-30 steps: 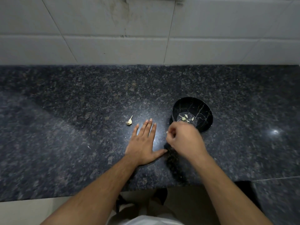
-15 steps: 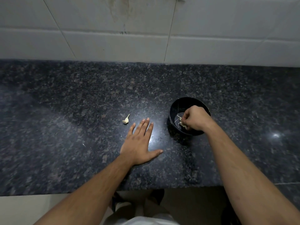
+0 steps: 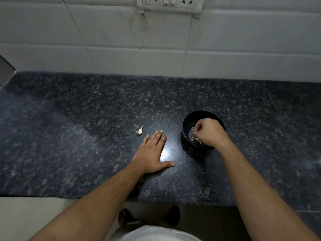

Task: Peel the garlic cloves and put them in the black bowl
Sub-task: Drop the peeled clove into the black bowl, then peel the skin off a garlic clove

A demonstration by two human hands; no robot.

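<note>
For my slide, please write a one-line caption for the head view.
Right hand curled over the black bowl with pale garlic pieces; left hand flat on the granite counter.

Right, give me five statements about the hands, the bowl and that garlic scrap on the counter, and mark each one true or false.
1. The left hand lies flat on the dark counter with its fingers straight. True.
2. The right hand rests on the counter beside the black bowl. False: it is over the bowl, fingers curled and reaching inside.
3. A small pale garlic scrap lies on the counter just beyond the left hand's fingertips. True.
4. The black bowl holds nothing. False: pale garlic pieces show inside it, by the right hand's fingers.
5. The left hand grips the garlic scrap. False: the scrap lies apart from the hand, untouched.
</note>
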